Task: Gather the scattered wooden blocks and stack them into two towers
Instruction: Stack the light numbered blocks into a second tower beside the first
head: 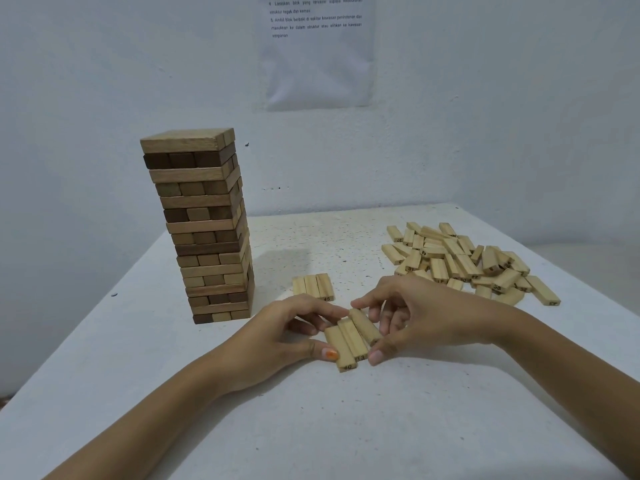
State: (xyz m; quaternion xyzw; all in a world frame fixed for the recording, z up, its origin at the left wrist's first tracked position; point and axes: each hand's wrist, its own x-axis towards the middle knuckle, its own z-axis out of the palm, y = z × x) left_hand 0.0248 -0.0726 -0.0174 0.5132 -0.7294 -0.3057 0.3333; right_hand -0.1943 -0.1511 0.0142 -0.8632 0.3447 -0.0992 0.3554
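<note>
A tall tower of darker wooden blocks [207,230] stands at the left of the table. Just right of its base lies a flat row of three pale blocks [313,286]. Nearer to me, three pale numbered blocks [351,337] lie side by side, pinched between both hands. My left hand [277,336] presses the row's left side with thumb and fingers. My right hand [412,315] grips the right block from above. A loose pile of pale numbered blocks [464,263] lies at the right.
The white table [346,427] meets a white wall at the back, with its right edge close behind the pile. A printed paper sheet [318,50] hangs on the wall above.
</note>
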